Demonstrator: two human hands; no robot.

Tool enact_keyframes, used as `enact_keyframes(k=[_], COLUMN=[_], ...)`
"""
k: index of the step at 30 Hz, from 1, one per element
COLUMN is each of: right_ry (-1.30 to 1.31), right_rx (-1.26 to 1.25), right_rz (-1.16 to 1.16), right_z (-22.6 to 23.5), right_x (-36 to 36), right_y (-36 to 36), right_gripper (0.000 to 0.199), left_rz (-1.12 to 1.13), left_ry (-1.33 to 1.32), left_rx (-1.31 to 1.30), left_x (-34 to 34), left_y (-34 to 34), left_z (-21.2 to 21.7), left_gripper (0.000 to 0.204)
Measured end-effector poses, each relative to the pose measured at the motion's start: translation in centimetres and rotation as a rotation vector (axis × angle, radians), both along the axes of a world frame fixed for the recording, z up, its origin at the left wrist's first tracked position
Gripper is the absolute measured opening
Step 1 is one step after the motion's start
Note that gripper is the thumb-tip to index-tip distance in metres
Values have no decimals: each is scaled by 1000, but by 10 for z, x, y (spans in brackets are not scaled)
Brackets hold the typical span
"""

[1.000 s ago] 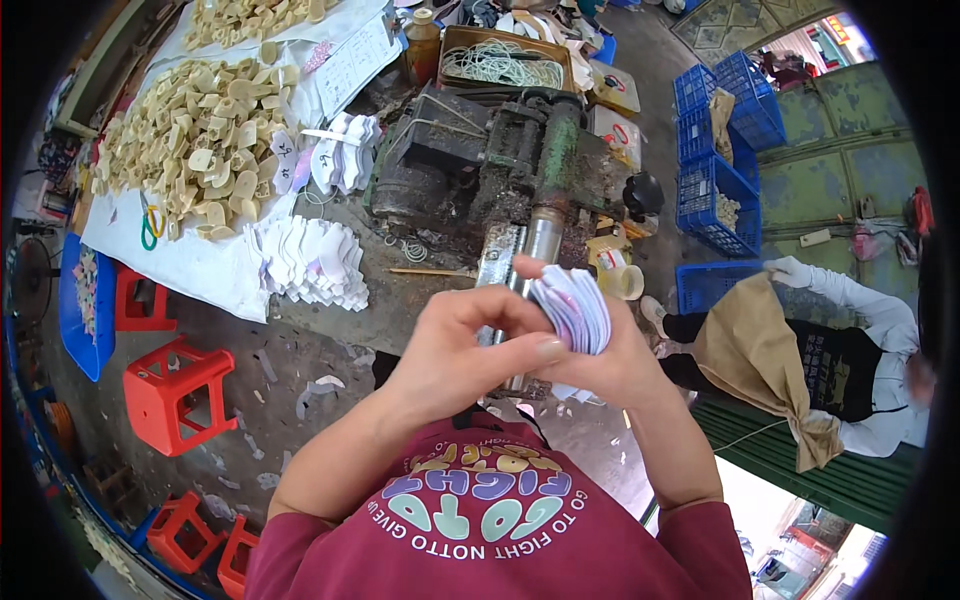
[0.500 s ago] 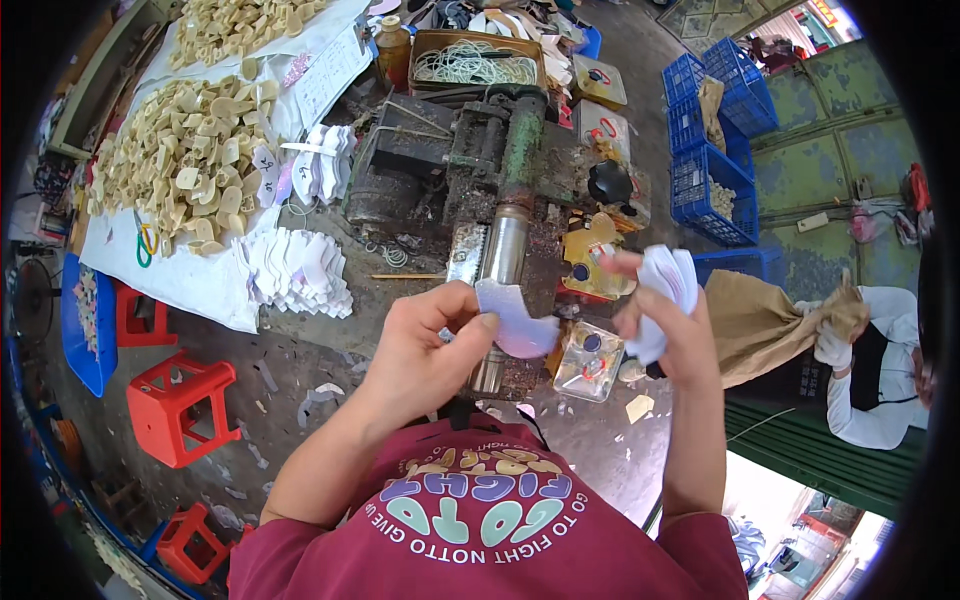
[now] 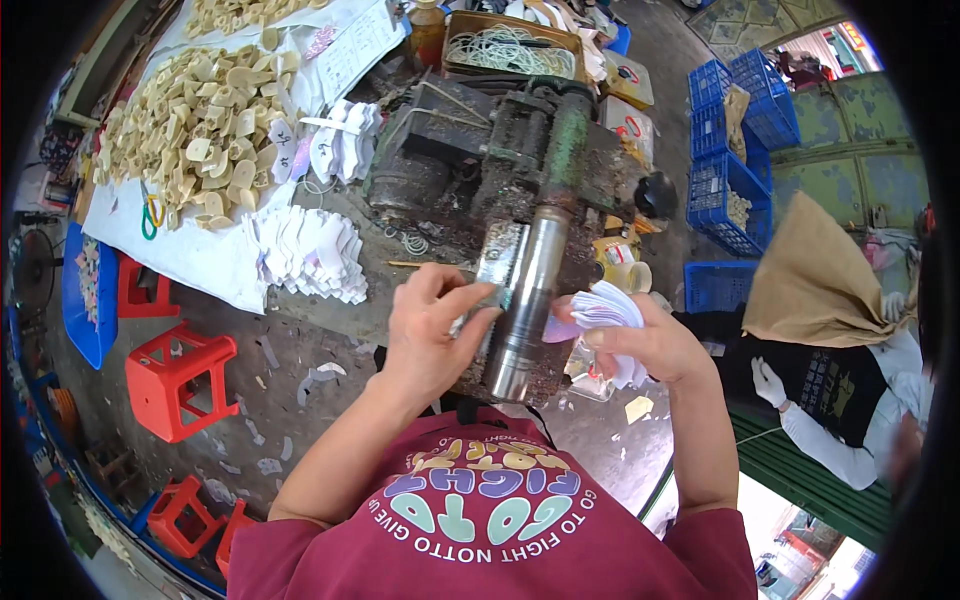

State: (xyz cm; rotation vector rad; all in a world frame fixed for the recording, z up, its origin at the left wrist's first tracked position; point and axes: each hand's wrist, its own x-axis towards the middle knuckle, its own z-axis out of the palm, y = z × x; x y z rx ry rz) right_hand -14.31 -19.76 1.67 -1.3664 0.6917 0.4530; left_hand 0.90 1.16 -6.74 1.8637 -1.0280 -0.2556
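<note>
My left hand (image 3: 432, 325) is beside the metal roller (image 3: 535, 290), at its left. Its thumb and forefinger point at a shiny metal plate (image 3: 500, 255), a gap between their tips, and I see nothing held there. My right hand (image 3: 655, 345) is closed round a fanned stack of white cut pieces (image 3: 612, 315) on the roller's other side. A pinkish-purple cut piece (image 3: 562, 325) sticks out from the stack toward the roller. The roller belongs to a dark, greasy machine (image 3: 430, 160) with a green-painted shaft (image 3: 568, 140).
Beige moulded pieces (image 3: 205, 140) and stacked white pieces (image 3: 315, 255) cover the left of the table. A box of cords (image 3: 510, 50) stands behind the machine. Red stools (image 3: 180, 385) are at left, blue crates (image 3: 725, 195) at right. A gloved person (image 3: 840, 410) handles a brown sack (image 3: 810, 285).
My left hand no longer shows the purple piece it pinched. My right hand has brought its stack in toward the roller. The other person's sack has been raised.
</note>
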Motion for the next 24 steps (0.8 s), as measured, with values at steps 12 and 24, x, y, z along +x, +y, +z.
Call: enact_keyframes(k=[12,24], right_ry=[-286,-265], right_rx=[146,25], right_rz=[-344,-374], right_z=[-3,11], right_x=[6,28], right_y=[15,49], right_gripper=[68,83], left_rz=[552,275], left_ry=[-367,-370], left_rx=[-7,138], left_x=[128,71], left_y=[61,72], left_z=[-73,-69], left_gripper=[7,16])
